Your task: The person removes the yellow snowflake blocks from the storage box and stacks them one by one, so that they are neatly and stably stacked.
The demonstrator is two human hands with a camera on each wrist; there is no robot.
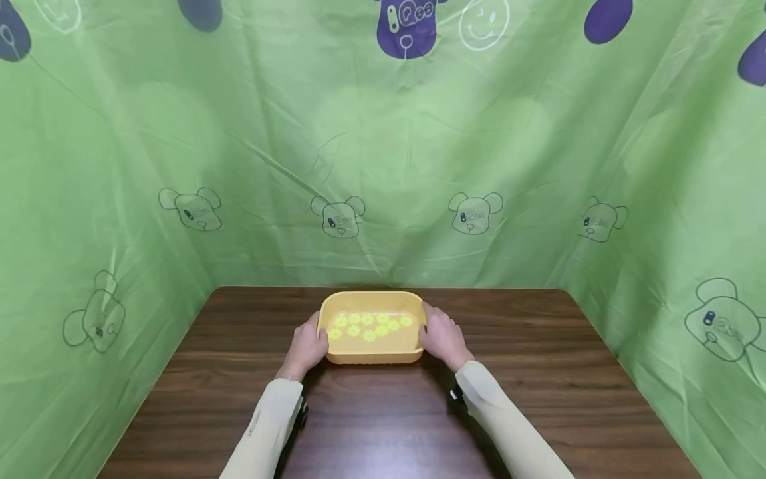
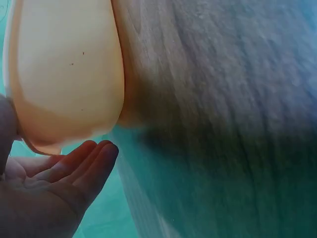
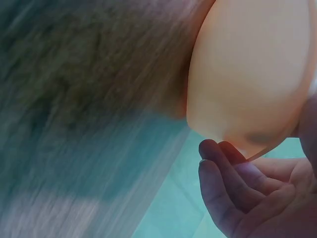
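Note:
A yellow plastic basin (image 1: pixel 372 358) with rounded corners is held between both hands near the table's far side. Several bright yellow flower shapes (image 1: pixel 354 330) show across its inner bottom. At the basin's left end, the left hand (image 1: pixel 307 346) grips the rim, thumb on the near inner side. The right hand (image 1: pixel 444 338) holds the opposite end in the same way. Seen from the left wrist, the fingers (image 2: pixel 94 168) curl under the basin's end wall (image 2: pixel 69 74). Likewise, in the right wrist view, fingers (image 3: pixel 223 173) bend beneath the other end (image 3: pixel 247 74).
The dark brown wooden table (image 1: pixel 377 426) spreads out around the basin. Green cloth (image 1: pixel 383 153) printed with bear faces hangs behind it and along both sides. Pale sleeves (image 1: pixel 263 426) cover the forearms, and small dark devices (image 1: pixel 457 393) sit under the wrists.

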